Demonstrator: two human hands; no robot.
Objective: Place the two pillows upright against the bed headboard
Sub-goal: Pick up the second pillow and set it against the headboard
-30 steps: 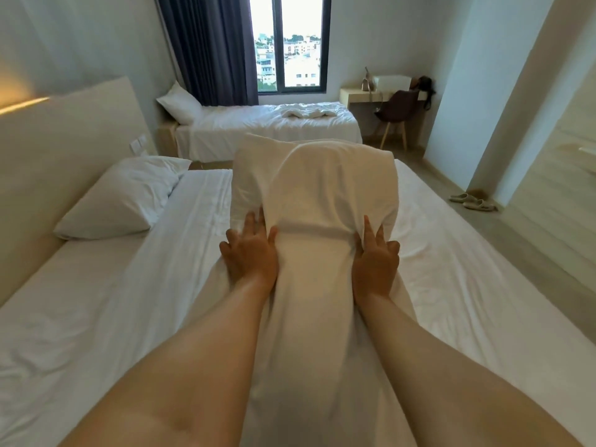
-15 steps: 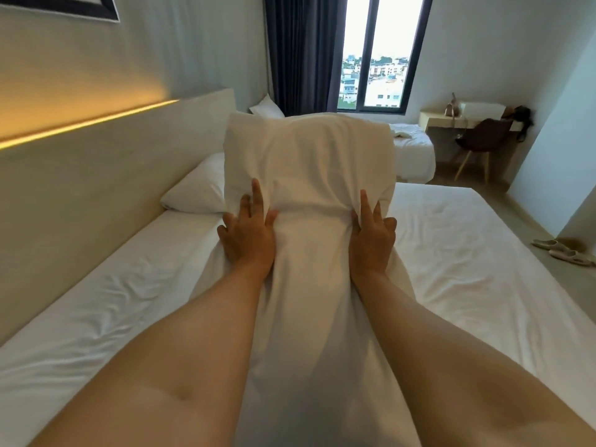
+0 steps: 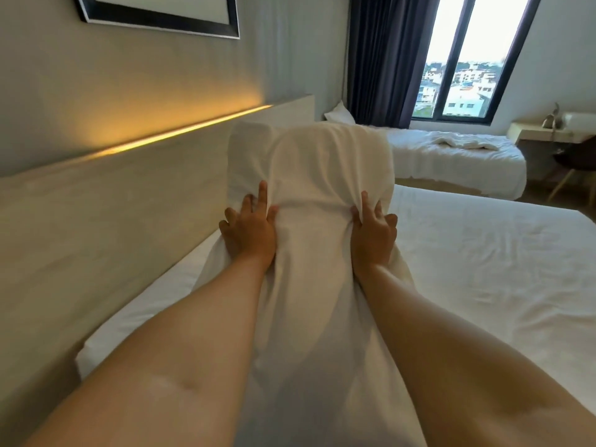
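A white pillow (image 3: 312, 175) is held out in front of me above the bed (image 3: 483, 253), long way pointing away. My left hand (image 3: 250, 230) presses its left side and my right hand (image 3: 374, 233) grips its right side, both pinching the cover. The pale wooden headboard (image 3: 113, 214) runs along the left, lit by a warm light strip. The held pillow hides the second pillow on this bed.
A second bed (image 3: 451, 156) with its own pillow (image 3: 337, 114) stands beyond, by the dark curtain (image 3: 377, 59) and window (image 3: 467, 59). A desk (image 3: 541, 130) and chair (image 3: 574, 162) sit at the far right. A framed picture (image 3: 161, 11) hangs above the headboard.
My view and the held pillow have swung left, closer to the headboard. The other pillow, seen lying by the headboard before, is now hidden behind the held one.
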